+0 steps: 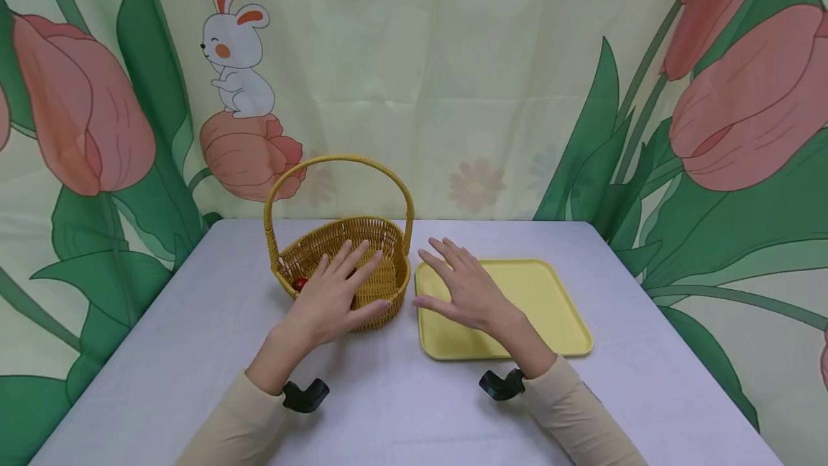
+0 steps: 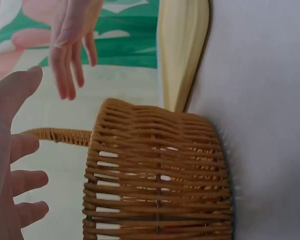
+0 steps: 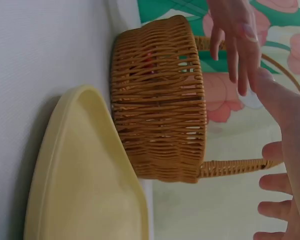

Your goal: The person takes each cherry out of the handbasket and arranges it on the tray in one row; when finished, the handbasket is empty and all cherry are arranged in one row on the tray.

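Okay, so from my remote seat the wicker basket (image 1: 378, 232) stood a bit left of centre on the white-covered surface (image 1: 401, 416), just beside a yellow tray (image 1: 533, 300). I couldn't tell whether those two actually touched. My left hand (image 1: 330, 297) hovered at the basket's near side, fingers stretched out and spread, with nothing in them. My right hand (image 1: 468, 290) hung over the tray's left part, fingers extended and thumb held away, also with no hold on anything.

Handling-wise, I figured the basket was light and fairly stiff, with a little give in the weave, and the rough strands looked grippy enough. The tall arched handle (image 1: 339, 158) seemed the obvious place to grab, right at the top of the arch so it wouldn't tip. A small red thing (image 1: 300, 284) sat inside by the left wall; it looked smooth and glossy, so maybe a bit slippery, but my hand hid too much to name it.

Material-wise, the basket was golden-brown woven strands with see-through gaps, rounded sides and a tightly wrapped handle. The tray was a rounded rectangle with a low raised lip, matte and probably rigid plastic; I'd have pinched it by opposite edges. Soft-looking cloth lay under everything.
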### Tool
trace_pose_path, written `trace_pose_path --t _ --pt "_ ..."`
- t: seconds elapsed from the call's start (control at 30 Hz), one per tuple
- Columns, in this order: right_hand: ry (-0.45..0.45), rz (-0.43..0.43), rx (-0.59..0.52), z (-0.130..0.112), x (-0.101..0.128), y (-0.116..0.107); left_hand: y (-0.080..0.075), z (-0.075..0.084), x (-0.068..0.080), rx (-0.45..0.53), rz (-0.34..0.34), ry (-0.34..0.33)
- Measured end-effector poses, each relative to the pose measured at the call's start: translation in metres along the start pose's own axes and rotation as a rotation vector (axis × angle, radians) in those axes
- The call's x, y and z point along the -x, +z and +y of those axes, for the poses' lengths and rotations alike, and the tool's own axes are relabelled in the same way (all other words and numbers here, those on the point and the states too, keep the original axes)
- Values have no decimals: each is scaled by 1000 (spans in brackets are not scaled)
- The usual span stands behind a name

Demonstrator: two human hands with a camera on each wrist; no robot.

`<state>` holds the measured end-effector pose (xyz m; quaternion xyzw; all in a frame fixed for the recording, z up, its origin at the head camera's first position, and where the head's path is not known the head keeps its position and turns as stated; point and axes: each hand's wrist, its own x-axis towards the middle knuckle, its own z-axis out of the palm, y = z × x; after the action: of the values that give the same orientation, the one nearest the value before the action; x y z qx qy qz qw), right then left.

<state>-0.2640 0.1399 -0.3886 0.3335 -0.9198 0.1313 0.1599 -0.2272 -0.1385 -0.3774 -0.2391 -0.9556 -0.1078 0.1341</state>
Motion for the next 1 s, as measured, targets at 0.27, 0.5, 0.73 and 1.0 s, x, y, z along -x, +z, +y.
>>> trace_pose_path --t 0.27,0.5,0.73,1.0 --pt "-64 85 -7 -3 -12 1 -9 -11 12 -5 4 -54" --pt "-80 120 -35 -6 -25 4 -11 -21 20 -7 50 -74" --pt "-98 109 -97 -18 -41 6 -9 -31 31 -29 153 -88" --pt "-55 28 -204 -31 -62 12 -4 -36 44 -27 218 -153"
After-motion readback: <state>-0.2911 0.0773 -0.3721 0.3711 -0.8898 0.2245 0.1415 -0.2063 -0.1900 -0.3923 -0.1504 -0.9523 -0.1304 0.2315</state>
